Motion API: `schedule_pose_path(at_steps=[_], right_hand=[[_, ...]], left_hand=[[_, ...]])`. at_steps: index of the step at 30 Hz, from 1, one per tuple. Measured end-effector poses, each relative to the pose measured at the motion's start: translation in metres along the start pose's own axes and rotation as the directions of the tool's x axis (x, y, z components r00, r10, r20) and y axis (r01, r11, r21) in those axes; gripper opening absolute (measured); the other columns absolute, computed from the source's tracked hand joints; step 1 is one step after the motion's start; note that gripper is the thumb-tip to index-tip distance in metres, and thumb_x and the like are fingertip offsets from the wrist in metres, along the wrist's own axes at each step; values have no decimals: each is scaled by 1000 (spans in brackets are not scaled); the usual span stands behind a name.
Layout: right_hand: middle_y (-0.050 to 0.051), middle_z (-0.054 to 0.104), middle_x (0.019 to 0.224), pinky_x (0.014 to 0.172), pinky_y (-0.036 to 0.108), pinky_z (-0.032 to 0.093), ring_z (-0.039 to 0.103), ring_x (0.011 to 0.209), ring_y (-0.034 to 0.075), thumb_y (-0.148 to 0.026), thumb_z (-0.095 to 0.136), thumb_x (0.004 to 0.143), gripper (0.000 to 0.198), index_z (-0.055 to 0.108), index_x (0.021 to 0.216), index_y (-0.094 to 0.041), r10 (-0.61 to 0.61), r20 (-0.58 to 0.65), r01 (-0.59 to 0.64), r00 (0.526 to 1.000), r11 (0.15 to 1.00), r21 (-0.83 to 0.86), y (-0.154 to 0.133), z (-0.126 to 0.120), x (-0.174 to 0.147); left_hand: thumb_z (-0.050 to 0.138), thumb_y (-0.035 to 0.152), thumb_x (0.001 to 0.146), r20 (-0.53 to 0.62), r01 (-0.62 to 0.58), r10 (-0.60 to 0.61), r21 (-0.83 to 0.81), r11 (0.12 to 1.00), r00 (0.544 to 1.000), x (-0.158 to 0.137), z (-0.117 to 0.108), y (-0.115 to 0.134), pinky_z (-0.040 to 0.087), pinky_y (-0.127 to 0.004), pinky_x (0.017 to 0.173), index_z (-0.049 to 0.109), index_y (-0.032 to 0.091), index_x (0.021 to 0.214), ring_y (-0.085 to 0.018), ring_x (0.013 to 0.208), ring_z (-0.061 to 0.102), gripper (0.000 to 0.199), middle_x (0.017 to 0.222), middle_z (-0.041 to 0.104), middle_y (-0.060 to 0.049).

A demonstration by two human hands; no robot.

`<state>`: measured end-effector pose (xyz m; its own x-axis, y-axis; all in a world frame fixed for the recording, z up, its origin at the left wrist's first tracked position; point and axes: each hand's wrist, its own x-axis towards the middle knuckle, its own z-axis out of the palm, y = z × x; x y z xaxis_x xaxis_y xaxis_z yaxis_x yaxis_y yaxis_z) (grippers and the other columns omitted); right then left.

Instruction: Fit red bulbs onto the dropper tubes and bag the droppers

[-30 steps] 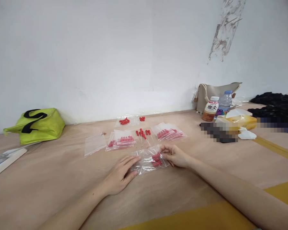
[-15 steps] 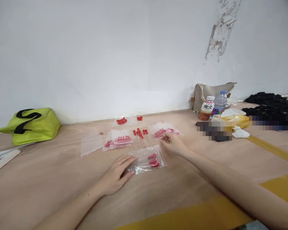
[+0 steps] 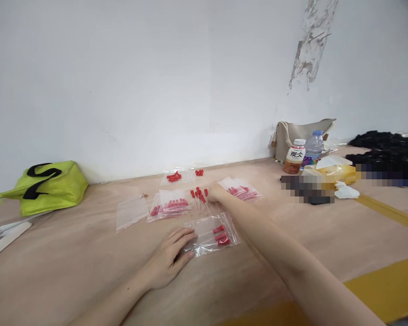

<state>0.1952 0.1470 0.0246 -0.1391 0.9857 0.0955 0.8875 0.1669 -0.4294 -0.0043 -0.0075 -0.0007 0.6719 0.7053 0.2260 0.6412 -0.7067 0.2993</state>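
A clear zip bag [image 3: 204,237] with red-bulbed droppers [image 3: 222,236] inside lies flat in front of me. My left hand [image 3: 172,258] rests on the table with its fingers spread, fingertips on the bag's left edge. Farther away, my right hand [image 3: 216,192] is at the right side of several loose droppers [image 3: 200,195] with red bulbs and thin clear stems. Its fingers are hidden behind the hand, so what they hold does not show. Filled bags are piled left [image 3: 172,206] and right [image 3: 243,189] of the loose droppers.
A flat clear bag [image 3: 132,213] lies at the left. Red bulbs [image 3: 173,176] sit on plastic near the wall. A yellow-green bag [image 3: 51,188] stands far left. Drink bottles [image 3: 295,156], a beige bag [image 3: 282,136], tissues [image 3: 347,190] and black material [image 3: 387,149] occupy the right.
My right hand has moved left and away from me, from the right-hand pile to the loose droppers. My left hand stays at the bag. The view has shifted slightly.
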Motion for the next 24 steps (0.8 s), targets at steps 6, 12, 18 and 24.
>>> schedule_pose_path(at_steps=[6, 12, 18, 24], right_hand=[[15, 59, 89, 67, 29, 46, 59, 78, 21, -14, 50, 76, 49, 34, 121, -4, 89, -88, -75, 992, 985, 156, 20, -26, -26], [-9, 46, 48, 37, 20, 38, 45, 36, 10, -16, 41, 72, 45, 25, 114, -15, 239, -228, 10, 944, 671, 742, 81, -22, -81], [-10, 48, 55, 39, 21, 45, 52, 42, 10, -13, 50, 66, 37, 27, 93, -23, 384, -193, 62, 903, 327, 943, 90, 6, -106], [-8, 52, 61, 54, 27, 51, 57, 50, 11, -22, 56, 70, 31, 30, 88, -24, 296, -85, 29, 951, 189, 981, 67, 12, -115]], left_hand=[[41, 32, 88, 1, 15, -15, -3, 1000, 1000, 0, 2, -2, 32, -40, 100, 45, 27, 122, -21, 119, 38, 34, 131, 42, -3], [42, 33, 88, 2, 19, -19, -31, 999, 1000, 1, 2, -3, 34, -39, 98, 51, 27, 117, -21, 119, 39, 31, 130, 43, -3], [41, 34, 88, 7, 28, -28, -30, 999, 1000, 1, 1, -2, 34, -41, 98, 50, 28, 118, -22, 119, 38, 32, 130, 43, -3], [41, 35, 88, 15, 36, -36, -7, 999, 999, 0, -1, 0, 32, -41, 99, 45, 29, 123, -21, 120, 37, 35, 131, 42, -2]])
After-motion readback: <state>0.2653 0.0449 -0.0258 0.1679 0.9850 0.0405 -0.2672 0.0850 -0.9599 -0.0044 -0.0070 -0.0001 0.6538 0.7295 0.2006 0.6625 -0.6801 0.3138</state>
